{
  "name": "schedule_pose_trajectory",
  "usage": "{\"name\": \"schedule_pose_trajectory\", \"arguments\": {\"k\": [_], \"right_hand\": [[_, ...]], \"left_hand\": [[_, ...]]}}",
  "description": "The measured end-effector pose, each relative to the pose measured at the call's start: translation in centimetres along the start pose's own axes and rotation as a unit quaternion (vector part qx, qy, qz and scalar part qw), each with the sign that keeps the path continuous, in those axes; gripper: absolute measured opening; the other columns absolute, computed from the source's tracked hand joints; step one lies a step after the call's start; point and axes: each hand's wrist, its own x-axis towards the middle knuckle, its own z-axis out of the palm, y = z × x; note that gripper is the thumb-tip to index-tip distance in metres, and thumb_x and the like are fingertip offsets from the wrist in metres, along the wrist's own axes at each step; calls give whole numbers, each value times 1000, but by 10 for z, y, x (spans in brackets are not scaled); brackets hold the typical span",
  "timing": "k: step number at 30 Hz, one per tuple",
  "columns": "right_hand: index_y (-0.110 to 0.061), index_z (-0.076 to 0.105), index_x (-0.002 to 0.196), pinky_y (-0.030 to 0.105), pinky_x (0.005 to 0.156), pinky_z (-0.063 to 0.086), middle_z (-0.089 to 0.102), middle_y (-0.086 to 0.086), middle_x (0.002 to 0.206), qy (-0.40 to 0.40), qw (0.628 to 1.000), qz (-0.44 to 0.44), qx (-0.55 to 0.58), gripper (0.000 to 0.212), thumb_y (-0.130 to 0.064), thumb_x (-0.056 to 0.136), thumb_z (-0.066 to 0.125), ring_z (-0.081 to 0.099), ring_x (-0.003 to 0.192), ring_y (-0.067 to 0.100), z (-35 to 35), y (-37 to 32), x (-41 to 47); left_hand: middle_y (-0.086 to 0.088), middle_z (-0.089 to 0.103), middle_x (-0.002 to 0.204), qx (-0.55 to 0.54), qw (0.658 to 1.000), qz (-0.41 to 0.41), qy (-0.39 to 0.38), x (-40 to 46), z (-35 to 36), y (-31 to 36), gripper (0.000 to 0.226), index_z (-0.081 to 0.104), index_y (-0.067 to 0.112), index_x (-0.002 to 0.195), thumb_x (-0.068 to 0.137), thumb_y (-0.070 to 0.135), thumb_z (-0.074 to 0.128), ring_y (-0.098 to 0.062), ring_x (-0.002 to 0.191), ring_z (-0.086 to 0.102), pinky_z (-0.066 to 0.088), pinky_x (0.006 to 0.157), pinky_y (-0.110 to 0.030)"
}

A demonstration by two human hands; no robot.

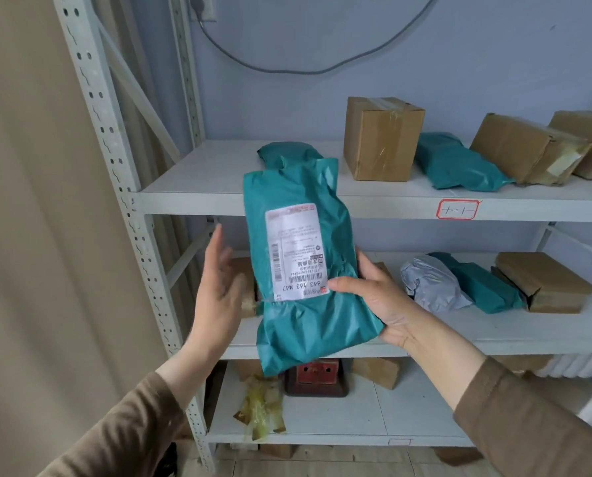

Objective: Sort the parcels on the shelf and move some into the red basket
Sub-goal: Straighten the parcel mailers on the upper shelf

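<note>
A teal plastic parcel [305, 263] with a white shipping label is held upright in front of the white metal shelf [198, 197]. My right hand [374, 294] grips its right side, thumb across the label's lower corner. My left hand [219, 290] is open, fingers spread, just left of the parcel and not touching it. A red basket-like object [317, 373] shows on the lowest shelf, partly hidden behind the parcel's bottom end.
The upper shelf holds a teal bag [287, 154], an upright cardboard box [380, 139], another teal bag [456, 163] and two tilted boxes [528, 149]. On the middle shelf lie a grey bag [432, 284], a teal bag [477, 284] and a brown box [542, 284]. Crumpled yellow tape [263, 407] lies on the lowest shelf.
</note>
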Motion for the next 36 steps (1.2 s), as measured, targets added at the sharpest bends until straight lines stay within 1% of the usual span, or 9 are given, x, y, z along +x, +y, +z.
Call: {"name": "schedule_pose_trajectory", "arguments": {"k": [2,4,6,9,16,23,27,31,36], "right_hand": [[-29,59,133,39,78,63,77,7,121,23,1000,-10,13,59,8,88,66,77,101,26,-1,0,9],[-27,57,136,38,76,63,77,7,121,46,998,-15,29,58,7,90,66,77,101,26,2,1,21],[-23,52,140,40,77,62,76,8,122,74,996,-17,48,59,3,89,69,76,104,28,7,1,35],[-18,47,141,40,76,62,73,11,126,101,993,-13,64,59,-2,89,73,75,105,30,24,-8,61],[-21,57,139,45,101,56,73,3,130,6,1000,-17,26,42,-12,99,64,70,120,24,72,-51,138],[-4,55,140,40,93,58,69,14,132,53,998,-3,-25,45,7,96,52,69,104,26,112,-72,251],[0,54,139,30,75,59,68,16,131,76,997,0,-3,43,11,97,51,69,90,20,128,-71,309],[0,58,138,36,94,56,65,17,138,94,995,19,-22,40,9,100,47,68,116,30,138,-61,356],[-3,62,132,35,94,55,66,16,134,113,991,39,-63,37,7,99,48,63,126,32,141,-50,391]], "left_hand": [[9,59,148,-129,979,-148,-62,3,2,16,54,31,43,158,107,38,51,-11,133,60,38,121,-54],[14,65,141,-151,956,-203,-148,4,3,29,69,34,44,155,93,61,60,-11,126,65,44,117,-48],[16,67,137,-155,948,-220,-171,6,6,36,81,36,43,152,84,48,80,-10,122,68,50,112,-40],[8,68,135,-164,951,-245,-95,24,4,39,90,42,41,149,73,29,87,-17,118,71,56,105,-44],[1,69,131,-180,960,-213,17,120,-47,42,69,45,28,139,84,9,83,-23,115,72,59,98,-46],[-1,76,115,-136,959,-246,27,230,-87,21,36,61,17,130,97,5,68,-17,98,74,64,69,-27],[-9,72,127,-89,957,-272,37,286,-107,-7,41,59,9,137,97,2,65,-26,111,71,61,87,-38],[-14,69,133,-46,953,-296,50,327,-120,-33,46,56,4,140,95,0,69,-33,117,69,57,102,-47],[-13,67,135,16,947,-317,55,350,-126,-55,44,57,6,134,93,4,73,-33,121,67,55,104,-46]]}}
